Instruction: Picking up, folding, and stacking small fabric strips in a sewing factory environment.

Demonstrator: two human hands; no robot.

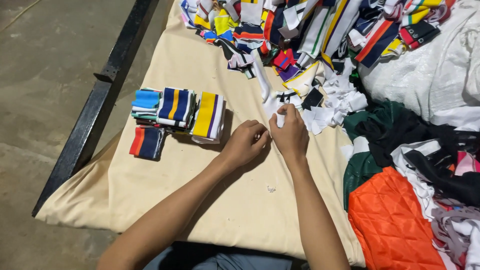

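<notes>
Working over a cream cloth [200, 200] that covers the table, a person brings both hands together at its middle: the left hand [245, 142] is curled nearly closed, and the right hand [290, 134] pinches a white strip [278, 105] between thumb and fingers; whether the left also grips it cannot be told. Beside the right forearm lies orange quilted fabric [390, 220], within easy reach. Left of the hands, folded striped bands [177, 112] sit stacked in neat piles, apparently sorted apart from the loose heap [310, 30] of striped pieces farther back, which trails white scraps [340, 102] toward the hands.
</notes>
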